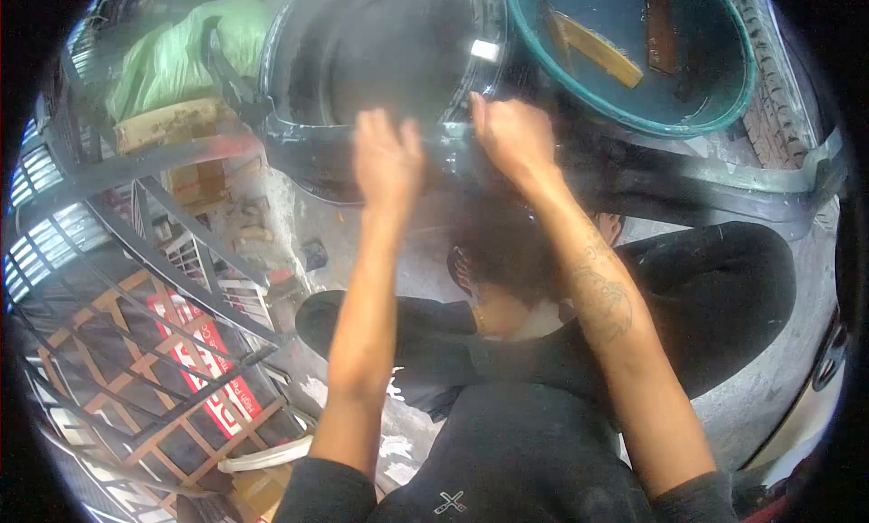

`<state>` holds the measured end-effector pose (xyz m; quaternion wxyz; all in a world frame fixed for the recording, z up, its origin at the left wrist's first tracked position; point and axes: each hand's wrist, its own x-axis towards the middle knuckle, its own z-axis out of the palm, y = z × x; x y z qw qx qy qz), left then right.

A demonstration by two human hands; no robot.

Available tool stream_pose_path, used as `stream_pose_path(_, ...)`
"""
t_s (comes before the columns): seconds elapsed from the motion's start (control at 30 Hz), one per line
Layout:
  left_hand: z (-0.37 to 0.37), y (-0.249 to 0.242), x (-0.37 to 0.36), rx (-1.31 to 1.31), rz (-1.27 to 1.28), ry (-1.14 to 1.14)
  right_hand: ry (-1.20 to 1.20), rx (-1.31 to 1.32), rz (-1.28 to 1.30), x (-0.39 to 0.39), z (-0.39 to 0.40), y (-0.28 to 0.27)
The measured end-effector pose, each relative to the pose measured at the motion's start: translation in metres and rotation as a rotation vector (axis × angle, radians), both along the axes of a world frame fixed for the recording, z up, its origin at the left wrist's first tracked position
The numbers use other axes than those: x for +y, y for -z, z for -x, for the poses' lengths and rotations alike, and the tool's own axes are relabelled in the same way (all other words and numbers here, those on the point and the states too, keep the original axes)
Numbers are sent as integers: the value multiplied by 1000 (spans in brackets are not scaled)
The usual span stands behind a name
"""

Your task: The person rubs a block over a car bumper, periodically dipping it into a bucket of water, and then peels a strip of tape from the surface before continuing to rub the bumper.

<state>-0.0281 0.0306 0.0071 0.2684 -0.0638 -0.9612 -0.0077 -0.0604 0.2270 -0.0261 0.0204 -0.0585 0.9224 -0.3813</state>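
Note:
A long, dark, curved strip that looks like a car bumper [670, 181] lies crosswise in front of me, over my folded legs. My left hand [387, 156] is over its upper edge, smeared by motion, with fingers stretched forward and the thumb apart. To the right, my right hand [514, 135] is closed at the same edge, fingers curled over the strip and thumb pointing up. Whatever is under the right palm is hidden. Just beyond both hands stands a large black round tub [380, 57], with a small white rectangle [485, 49] at its right side.
A teal basin [744, 79] at the far right holds water and pieces of wood [597, 50]. Behind it is a tyre [774, 129]. On the left are a green bag [195, 57], a metal grille [136, 378] and a red-and-white box [208, 364].

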Motion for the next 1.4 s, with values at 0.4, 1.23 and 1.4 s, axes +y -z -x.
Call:
stream_pose_path(0.4, -25, -25, 38, -326, -215, 108, 1, 20, 27, 0, 2, -1)
stream_pose_path(1.23, -4, -16, 46, -321, -154, 101, -8, 18, 36, 5, 2, -2)
stream_pose_path(1.4, 1, 4, 35, -186, -103, 65, -5, 12, 107, 3, -2, -1)
